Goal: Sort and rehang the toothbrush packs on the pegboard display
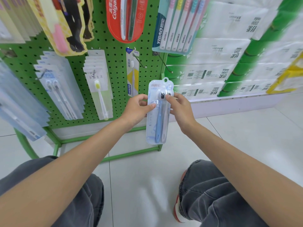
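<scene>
Rehanging step: left hand (136, 110) and right hand (179, 108) clamp fingers on the twin-brush pack (157, 125); next, its hole likely needs threading onto the bare hook (139, 61).

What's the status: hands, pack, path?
Left hand and right hand both pinch clear blister twin-pack of blue and grey toothbrushes. Pack upright, not hung on green pegboard. Bare metal hook just above, unobstructed.

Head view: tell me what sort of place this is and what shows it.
Most likely a shop's toiletries aisle: a green pegboard hung with toothbrush packs, among them a red Colgate pack, and stacked tissue paper packs beside it. Left hand and right hand hold a two-brush pack.
</scene>
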`<state>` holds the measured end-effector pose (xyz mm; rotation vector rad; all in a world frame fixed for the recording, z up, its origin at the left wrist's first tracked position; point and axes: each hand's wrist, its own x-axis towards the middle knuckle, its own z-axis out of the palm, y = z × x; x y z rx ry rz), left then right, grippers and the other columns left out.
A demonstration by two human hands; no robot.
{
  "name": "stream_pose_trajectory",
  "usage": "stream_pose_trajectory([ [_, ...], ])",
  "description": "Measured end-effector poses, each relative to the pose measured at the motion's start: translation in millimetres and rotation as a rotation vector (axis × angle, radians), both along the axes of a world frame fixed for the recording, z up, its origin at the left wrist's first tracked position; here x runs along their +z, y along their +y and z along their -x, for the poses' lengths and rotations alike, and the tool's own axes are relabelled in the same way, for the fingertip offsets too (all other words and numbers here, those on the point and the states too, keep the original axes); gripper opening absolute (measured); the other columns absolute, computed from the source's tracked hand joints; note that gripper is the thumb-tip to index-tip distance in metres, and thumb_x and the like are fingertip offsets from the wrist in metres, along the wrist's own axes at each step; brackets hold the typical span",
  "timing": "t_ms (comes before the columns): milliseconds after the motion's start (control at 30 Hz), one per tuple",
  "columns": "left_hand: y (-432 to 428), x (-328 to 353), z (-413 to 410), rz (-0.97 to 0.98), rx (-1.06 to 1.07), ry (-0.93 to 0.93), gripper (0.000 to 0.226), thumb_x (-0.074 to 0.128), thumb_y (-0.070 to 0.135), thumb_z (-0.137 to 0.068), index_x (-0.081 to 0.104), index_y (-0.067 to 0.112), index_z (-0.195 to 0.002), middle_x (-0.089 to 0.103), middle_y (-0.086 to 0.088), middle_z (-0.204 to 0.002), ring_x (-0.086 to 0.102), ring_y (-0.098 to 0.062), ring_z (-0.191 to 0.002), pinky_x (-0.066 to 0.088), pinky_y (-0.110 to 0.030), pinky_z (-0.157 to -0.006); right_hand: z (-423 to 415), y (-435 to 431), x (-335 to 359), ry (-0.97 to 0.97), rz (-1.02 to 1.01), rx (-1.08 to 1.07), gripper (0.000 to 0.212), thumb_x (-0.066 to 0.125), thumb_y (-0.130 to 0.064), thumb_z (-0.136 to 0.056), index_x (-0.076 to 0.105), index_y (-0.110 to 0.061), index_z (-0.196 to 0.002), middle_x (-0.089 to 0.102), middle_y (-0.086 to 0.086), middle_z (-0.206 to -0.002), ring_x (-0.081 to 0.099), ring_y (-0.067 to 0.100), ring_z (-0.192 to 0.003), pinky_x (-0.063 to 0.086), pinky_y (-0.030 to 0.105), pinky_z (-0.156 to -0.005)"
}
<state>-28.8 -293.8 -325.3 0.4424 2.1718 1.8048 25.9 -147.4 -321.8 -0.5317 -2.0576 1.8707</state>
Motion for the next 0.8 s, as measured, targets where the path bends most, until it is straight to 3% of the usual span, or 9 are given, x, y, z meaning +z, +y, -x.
stream_pose_trajectory([
  [167,8.4,11.7,0.0,-0.028,0.020,0.066,0.011,0.069,0.018,-0.091,0.065,0.020,-0.100,0.073,-0.005,-0.097,0.070,-0.020,-0.093,0.058,-0.033,-0.079,-1.8,-1.1,8.4,0.120,-0.046,-0.075,0.031,0.061,-0.039,-0.088,0.065,-0.017,-0.111,0.068,0.020,-0.103,0.067,0.031,-0.096,0.053,0.052,-0.091],
  [467,22.2,10.0,2.6,-0.034,0.040,0.044,0.010,0.068,0.015,-0.091,0.066,0.020,-0.099,0.073,-0.009,-0.101,0.070,-0.026,-0.096,0.056,-0.045,-0.090,5.5,8.3,8.5,0.090,-0.002,-0.113,0.024,0.059,-0.028,-0.095,0.066,-0.012,-0.111,0.069,0.007,-0.092,0.068,0.016,-0.084,0.054,0.049,-0.092],
  [667,24.5,9.1,7.1,-0.041,0.031,0.024,0.011,0.066,0.016,-0.093,0.065,0.026,-0.097,0.072,-0.008,-0.104,0.069,-0.025,-0.100,0.055,-0.047,-0.093,15.2,14.9,7.8,0.050,0.032,-0.102,0.028,0.062,-0.033,-0.093,0.065,-0.015,-0.115,0.071,0.001,-0.099,0.069,0.016,-0.092,0.054,0.045,-0.094],
  [800,28.6,5.4,12.9,-0.013,0.036,0.022,0.019,0.062,0.018,-0.096,0.062,0.024,-0.114,0.070,-0.003,-0.108,0.066,-0.019,-0.103,0.053,-0.045,-0.095,26.9,19.2,6.1,-0.004,0.028,-0.123,0.042,0.066,-0.041,-0.089,0.057,-0.016,-0.122,0.067,0.005,-0.109,0.065,0.019,-0.103,0.050,0.043,-0.098],
])
